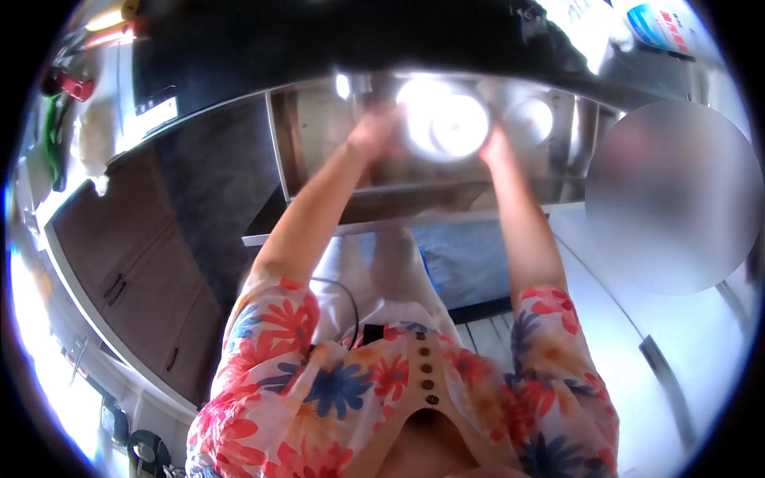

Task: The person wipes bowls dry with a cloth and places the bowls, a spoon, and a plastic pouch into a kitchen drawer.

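Dishes (460, 126), white and round, are between my two hands, inside the pulled-out metal drawer (462, 213). The light on them is so strong that their edges melt, and I cannot count how many overlap there. My left hand (378, 134) is at their left side, but it is smeared by blur, so I cannot tell if its fingers are spread or bent. My right hand (494, 145) is at their right edge and seems to touch it; its fingers are mostly hidden, and I cannot tell if it grips. Further right in the drawer is another bright round shape (531, 120), maybe also a dish, not clear.

Beyond the drawer runs the black desk (335, 40). At its far right, a container (660, 28) with blue and red printing is cut by the picture border, near a white, overexposed thing (586, 32). On the left side I see a red object (76, 86), a green one (54, 143) and a whitish bundle (94, 139), all too distorted to name. Below them are brown cabinet doors (131, 255). On my right, a round grey blur (673, 199) covers whatever is behind it. My flowered shirt (351, 390) fills the lower part.
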Demonstrator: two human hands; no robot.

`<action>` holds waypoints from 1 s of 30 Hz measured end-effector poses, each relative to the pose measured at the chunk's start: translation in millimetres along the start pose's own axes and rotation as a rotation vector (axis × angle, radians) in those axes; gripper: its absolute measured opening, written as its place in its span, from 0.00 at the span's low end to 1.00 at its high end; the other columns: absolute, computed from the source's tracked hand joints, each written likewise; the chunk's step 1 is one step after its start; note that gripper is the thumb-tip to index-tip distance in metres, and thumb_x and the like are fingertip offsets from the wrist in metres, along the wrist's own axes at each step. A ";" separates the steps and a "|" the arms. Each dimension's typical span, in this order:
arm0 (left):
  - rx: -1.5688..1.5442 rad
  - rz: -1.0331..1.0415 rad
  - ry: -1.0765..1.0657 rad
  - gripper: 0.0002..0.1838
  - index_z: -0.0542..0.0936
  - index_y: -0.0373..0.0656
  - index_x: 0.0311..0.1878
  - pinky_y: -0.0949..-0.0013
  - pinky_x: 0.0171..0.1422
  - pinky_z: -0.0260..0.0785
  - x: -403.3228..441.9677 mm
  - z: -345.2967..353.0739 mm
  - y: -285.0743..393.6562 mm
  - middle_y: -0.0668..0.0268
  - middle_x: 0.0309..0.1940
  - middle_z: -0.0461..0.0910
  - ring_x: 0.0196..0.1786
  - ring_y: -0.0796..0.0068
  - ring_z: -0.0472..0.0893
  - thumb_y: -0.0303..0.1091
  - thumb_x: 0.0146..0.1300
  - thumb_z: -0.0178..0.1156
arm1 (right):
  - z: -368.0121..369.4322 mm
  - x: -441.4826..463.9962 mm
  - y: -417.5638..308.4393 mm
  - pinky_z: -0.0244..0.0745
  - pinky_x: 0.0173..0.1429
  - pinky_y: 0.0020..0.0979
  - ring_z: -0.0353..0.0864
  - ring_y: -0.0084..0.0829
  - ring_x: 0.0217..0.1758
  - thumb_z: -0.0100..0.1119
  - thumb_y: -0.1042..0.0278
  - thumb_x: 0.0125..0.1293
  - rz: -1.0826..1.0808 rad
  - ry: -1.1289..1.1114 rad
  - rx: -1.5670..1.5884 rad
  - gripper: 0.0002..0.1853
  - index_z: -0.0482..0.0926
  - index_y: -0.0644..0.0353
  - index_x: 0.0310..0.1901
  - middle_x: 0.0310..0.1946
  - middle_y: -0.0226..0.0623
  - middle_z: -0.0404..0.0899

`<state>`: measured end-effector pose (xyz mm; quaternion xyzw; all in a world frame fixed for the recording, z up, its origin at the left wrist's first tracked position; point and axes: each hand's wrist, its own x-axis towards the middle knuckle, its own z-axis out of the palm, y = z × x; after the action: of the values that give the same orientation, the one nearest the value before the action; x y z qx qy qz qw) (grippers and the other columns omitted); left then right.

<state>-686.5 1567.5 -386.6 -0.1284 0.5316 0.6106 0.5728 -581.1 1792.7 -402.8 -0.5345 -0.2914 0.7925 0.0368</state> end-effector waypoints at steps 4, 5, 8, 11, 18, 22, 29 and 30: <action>-0.008 0.167 -0.032 0.30 0.71 0.48 0.54 0.72 0.27 0.77 65.3 -34.8 -40.4 0.68 0.33 0.73 0.34 0.78 0.77 0.56 0.53 0.59 | 15.3 6.3 3.7 0.68 0.54 0.40 0.72 0.31 0.52 0.48 0.48 0.64 0.030 0.127 -0.049 0.25 0.67 0.58 0.54 0.50 0.35 0.72; -0.008 0.185 -0.021 0.30 0.70 0.48 0.55 0.73 0.26 0.77 69.3 -36.6 -39.9 0.68 0.33 0.74 0.34 0.78 0.77 0.56 0.53 0.59 | 17.9 10.3 5.5 0.65 0.56 0.45 0.70 0.31 0.55 0.49 0.45 0.62 0.037 0.084 -0.067 0.27 0.66 0.54 0.56 0.53 0.35 0.70; 0.006 0.102 0.051 0.29 0.70 0.50 0.56 0.73 0.26 0.77 75.5 -41.2 -30.4 0.68 0.34 0.74 0.33 0.78 0.77 0.55 0.54 0.59 | 20.4 15.7 13.3 0.65 0.56 0.47 0.69 0.33 0.55 0.46 0.43 0.63 0.006 0.118 -0.108 0.28 0.65 0.55 0.57 0.53 0.36 0.69; 0.236 0.417 0.043 0.30 0.69 0.51 0.58 0.74 0.27 0.78 128.5 -71.3 -76.7 0.69 0.35 0.74 0.36 0.79 0.76 0.53 0.54 0.60 | 9.3 34.0 21.7 0.66 0.54 0.49 0.70 0.35 0.55 0.41 0.41 0.64 0.022 0.056 -0.101 0.29 0.64 0.55 0.57 0.53 0.36 0.69; 0.068 0.299 0.039 0.32 0.68 0.53 0.59 0.72 0.29 0.77 90.6 -38.4 -44.2 0.70 0.37 0.73 0.41 0.78 0.73 0.55 0.52 0.61 | 1.9 41.6 27.4 0.68 0.50 0.53 0.71 0.38 0.54 0.38 0.42 0.64 -0.010 0.090 -0.080 0.28 0.63 0.54 0.57 0.53 0.38 0.69; -0.117 0.198 0.059 0.34 0.66 0.54 0.61 0.73 0.30 0.76 75.9 -22.5 -34.0 0.69 0.40 0.73 0.43 0.77 0.72 0.57 0.52 0.60 | 6.0 44.8 26.8 0.69 0.46 0.57 0.72 0.42 0.53 0.39 0.41 0.62 -0.002 0.174 -0.086 0.29 0.64 0.53 0.57 0.52 0.39 0.69; -0.136 0.317 -0.051 0.40 0.60 0.47 0.64 0.75 0.29 0.74 69.9 -22.0 -41.2 0.64 0.46 0.72 0.44 0.74 0.72 0.54 0.51 0.62 | -16.7 58.4 36.9 0.68 0.42 0.61 0.74 0.45 0.49 0.40 0.39 0.60 -0.029 0.144 -0.104 0.30 0.65 0.54 0.57 0.53 0.40 0.69; -0.109 0.294 -0.033 0.42 0.58 0.46 0.65 0.75 0.29 0.74 68.5 -22.1 -40.7 0.63 0.47 0.72 0.43 0.74 0.72 0.54 0.50 0.62 | -20.9 61.1 39.1 0.68 0.42 0.61 0.74 0.46 0.49 0.40 0.39 0.60 -0.024 0.120 -0.111 0.30 0.65 0.53 0.57 0.53 0.40 0.69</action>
<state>-683.8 1579.5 -468.3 -0.0698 0.5012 0.7179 0.4781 -579.1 1791.8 -478.3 -0.5787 -0.3385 0.7412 0.0343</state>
